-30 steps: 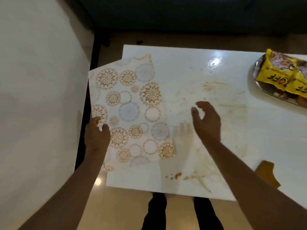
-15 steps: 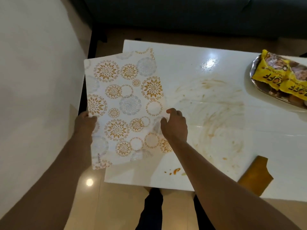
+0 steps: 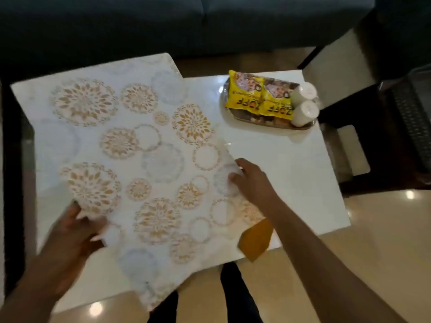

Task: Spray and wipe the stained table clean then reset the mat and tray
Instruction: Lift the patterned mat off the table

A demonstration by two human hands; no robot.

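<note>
A white mat with gold and grey flower circles is spread across the left and middle of the white table, raised and blurred. My left hand grips its near left edge. My right hand pinches its right edge. A metal tray at the table's far right holds two yellow snack packets and two white cups. A folded orange cloth lies at the near edge, partly under the mat and my right forearm. The mat hides the stains.
A dark sofa runs along the far side of the table. A dark wicker piece stands on the right. Beige floor tiles lie near me, with my dark trouser legs below the table's edge.
The mat has been carried from the table's left end over the stained middle, with both hands holding it. The view has swung right, so the whole tray and cups show.
</note>
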